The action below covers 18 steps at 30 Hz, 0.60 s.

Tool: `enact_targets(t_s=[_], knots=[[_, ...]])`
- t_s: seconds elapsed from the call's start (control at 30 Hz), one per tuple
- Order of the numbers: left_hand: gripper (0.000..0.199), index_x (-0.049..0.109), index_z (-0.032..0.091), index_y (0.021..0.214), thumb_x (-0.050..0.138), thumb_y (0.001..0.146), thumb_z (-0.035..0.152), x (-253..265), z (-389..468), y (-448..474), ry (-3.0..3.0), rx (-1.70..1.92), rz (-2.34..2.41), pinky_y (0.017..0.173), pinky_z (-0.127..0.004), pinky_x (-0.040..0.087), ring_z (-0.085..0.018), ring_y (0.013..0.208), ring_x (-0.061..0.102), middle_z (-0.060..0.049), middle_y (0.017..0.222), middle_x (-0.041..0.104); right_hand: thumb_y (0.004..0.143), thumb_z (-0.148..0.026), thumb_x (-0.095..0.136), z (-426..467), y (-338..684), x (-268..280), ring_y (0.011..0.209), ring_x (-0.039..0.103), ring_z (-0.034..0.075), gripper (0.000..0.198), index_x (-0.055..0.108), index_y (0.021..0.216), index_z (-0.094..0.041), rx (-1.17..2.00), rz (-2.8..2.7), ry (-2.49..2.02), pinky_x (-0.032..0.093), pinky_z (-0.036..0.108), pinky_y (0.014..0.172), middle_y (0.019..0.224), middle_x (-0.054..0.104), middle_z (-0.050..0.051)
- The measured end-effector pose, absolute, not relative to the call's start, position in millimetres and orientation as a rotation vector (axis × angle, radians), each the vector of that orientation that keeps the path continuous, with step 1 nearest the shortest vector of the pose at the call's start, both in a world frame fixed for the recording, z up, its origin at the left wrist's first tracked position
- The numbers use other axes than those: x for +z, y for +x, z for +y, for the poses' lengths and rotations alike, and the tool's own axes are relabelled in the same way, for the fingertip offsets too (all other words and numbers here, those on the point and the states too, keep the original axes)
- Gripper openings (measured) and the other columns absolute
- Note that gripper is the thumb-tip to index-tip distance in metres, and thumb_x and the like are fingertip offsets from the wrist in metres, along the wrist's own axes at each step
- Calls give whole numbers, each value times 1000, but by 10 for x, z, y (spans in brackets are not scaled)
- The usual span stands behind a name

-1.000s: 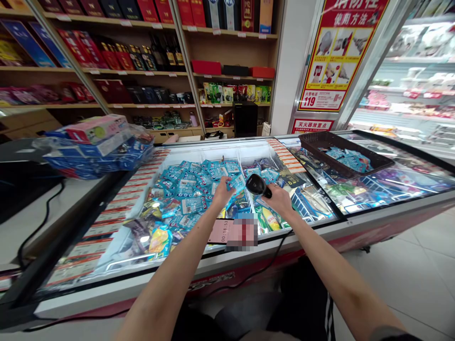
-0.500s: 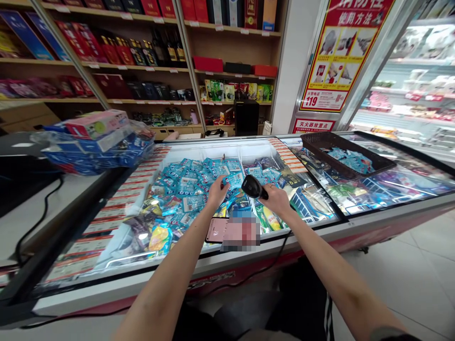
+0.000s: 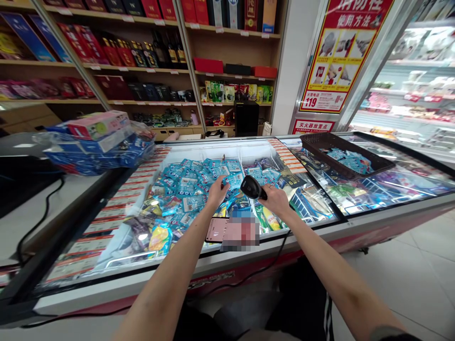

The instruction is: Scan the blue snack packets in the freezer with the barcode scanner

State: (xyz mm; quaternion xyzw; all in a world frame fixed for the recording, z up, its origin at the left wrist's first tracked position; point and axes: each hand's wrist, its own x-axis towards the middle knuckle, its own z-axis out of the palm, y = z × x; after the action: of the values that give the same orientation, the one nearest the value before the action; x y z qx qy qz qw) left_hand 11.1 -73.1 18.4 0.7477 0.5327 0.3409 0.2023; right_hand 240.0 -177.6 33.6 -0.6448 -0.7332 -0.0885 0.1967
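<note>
Centre: left hand (image 3: 216, 192) pinching a packet (image 3: 234, 180), right hand (image 3: 275, 200) gripping a scanner (image 3: 250, 187). Apparently unfinished: packet pile (image 3: 188, 184) remaining, tray (image 3: 310, 141) (right) part-filled.

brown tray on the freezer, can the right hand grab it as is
Probably not: the right hand grips the black scanner, though nothing seems to block its way to the brown tray.

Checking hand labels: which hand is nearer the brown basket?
Right. The right hand, holding the scanner, is left of the brown basket and closer to the wearer; the left hand, holding a blue packet, is farther left.
</note>
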Motion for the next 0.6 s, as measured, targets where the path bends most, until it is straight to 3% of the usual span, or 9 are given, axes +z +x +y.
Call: enact_targets(t_s=[0.4,0.5,0.6], knots=[[43,44,20,125,44,84,35,219,-769,127,2099,967,1583,64,-26,41,-15,68,53,-1,76,55,79,-39,55,-1806,2434,352,88,61,20,32,59,105,-21,-247,-1969,-1844,41,26,68,100,65,5],[43,42,20,127,43,85,30,242,-817,166,2202,1036,1680,77,-30,43,-19,87,56,-6,94,58,80,-40,54,-1794,2477,330,85,62,20,33,58,106,-21,-248,-1913,-1869,41,26,69,99,65,5],[43,41,18,128,42,86,26,266,-872,215,2332,1066,1804,91,-34,40,-23,111,49,-13,118,52,80,-40,53,-1779,2524,315,85,62,20,34,58,106,-20,-252,-1862,-1889,41,26,69,98,65,6]])
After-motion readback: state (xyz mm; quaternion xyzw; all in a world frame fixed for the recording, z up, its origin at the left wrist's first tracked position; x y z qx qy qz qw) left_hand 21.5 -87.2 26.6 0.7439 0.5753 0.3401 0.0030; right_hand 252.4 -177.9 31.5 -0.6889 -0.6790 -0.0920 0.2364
